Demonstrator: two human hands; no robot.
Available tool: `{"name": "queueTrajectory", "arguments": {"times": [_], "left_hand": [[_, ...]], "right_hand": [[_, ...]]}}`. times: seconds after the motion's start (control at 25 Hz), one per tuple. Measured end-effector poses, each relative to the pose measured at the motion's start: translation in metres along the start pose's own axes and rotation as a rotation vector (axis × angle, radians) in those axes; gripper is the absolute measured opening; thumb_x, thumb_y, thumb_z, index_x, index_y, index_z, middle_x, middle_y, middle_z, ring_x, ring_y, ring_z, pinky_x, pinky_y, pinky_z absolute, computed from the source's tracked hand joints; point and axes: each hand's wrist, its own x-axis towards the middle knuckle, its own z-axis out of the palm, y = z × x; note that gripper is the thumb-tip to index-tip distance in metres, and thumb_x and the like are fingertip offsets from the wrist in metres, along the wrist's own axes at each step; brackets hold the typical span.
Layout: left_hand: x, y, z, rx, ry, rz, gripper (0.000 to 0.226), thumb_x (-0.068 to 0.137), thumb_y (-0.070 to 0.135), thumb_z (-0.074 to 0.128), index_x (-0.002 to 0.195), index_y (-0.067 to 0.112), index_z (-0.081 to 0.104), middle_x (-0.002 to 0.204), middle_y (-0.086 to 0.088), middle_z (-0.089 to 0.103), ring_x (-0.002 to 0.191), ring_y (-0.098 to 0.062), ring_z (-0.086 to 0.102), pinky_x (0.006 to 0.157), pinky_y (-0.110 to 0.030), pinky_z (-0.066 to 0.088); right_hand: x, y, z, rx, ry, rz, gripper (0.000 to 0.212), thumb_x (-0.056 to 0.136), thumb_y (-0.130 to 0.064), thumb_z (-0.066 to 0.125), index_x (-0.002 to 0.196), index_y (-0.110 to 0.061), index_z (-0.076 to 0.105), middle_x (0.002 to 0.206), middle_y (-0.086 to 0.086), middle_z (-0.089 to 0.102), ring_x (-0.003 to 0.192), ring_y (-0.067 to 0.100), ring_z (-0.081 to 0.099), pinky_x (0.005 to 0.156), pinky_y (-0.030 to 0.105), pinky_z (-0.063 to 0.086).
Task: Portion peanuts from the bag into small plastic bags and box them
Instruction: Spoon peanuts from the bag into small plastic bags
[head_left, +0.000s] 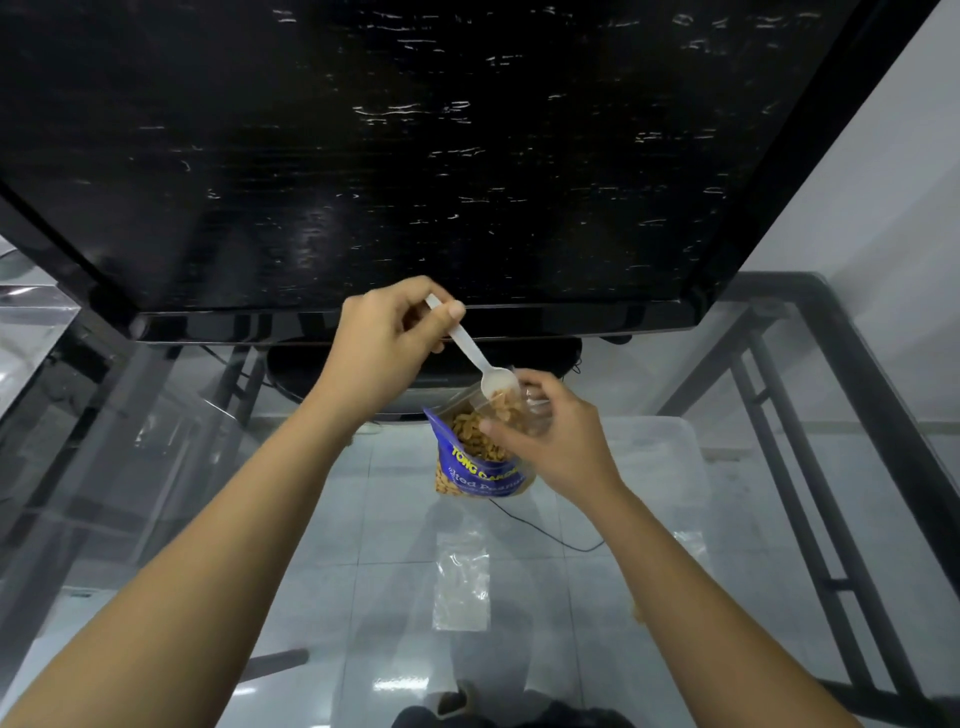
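The place looked like a room in a home, likely a living area. A large black flat-screen television (415, 156) stood on a glass-topped table (753, 467) with a dark metal frame (810, 509). Pale glossy floor tiles (384, 519) showed through the glass, a black cable (545, 530) trailed across them, and a plain white wall (857, 182) rose on the right. Nothing suggested a shop, lab or workshop.

— Where does the plastic spoon (470, 349) sit?
— In the left hand (387, 345), its bowl over the small plastic bag (524, 410) the right hand (550, 441) holds.
— And the peanut bag (475, 457)?
— Just below that right hand, on the glass table (332, 519).
— Anything nearer?
— An empty plastic bag (462, 584) lies flat between the forearms; the monitor (389, 156) stands beyond both hands.
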Motion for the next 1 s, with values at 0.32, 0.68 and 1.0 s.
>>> {"name": "queueTrajectory", "arguments": {"times": [0.32,0.68,1.0], "left_hand": [[-0.001,0.021,-0.021,0.018,0.007,0.112,0.010,0.088,0.025,0.061,0.081,0.020,0.066,0.064,0.005,0.066,0.057,0.003,0.059,0.057,-0.010,0.041],[-0.018,-0.019,-0.008,-0.087,0.157,-0.185,0.014,0.088,0.026,0.060,0.075,0.025,0.066,0.056,0.007,0.062,0.052,0.000,0.054,0.059,-0.029,0.048],[-0.072,-0.048,0.048,0.291,0.092,-0.429,0.066,0.086,0.043,0.059,0.137,0.005,0.038,0.125,-0.018,0.052,0.116,-0.033,0.050,0.096,-0.041,0.043]], "right_hand": [[0.003,0.006,-0.011,0.381,-0.068,0.129,0.033,0.088,-0.027,0.061,0.119,-0.021,0.057,0.106,-0.001,0.068,0.099,0.012,0.065,0.081,0.024,0.052],[-0.021,-0.001,-0.034,0.527,0.078,0.121,0.011,0.092,-0.018,0.055,0.091,-0.018,0.065,0.080,-0.003,0.071,0.070,0.007,0.067,0.061,0.017,0.053],[-0.063,0.016,-0.052,0.564,0.061,0.207,0.014,0.092,-0.017,0.055,0.099,-0.008,0.064,0.086,-0.001,0.072,0.073,0.006,0.068,0.068,0.018,0.056]]}}
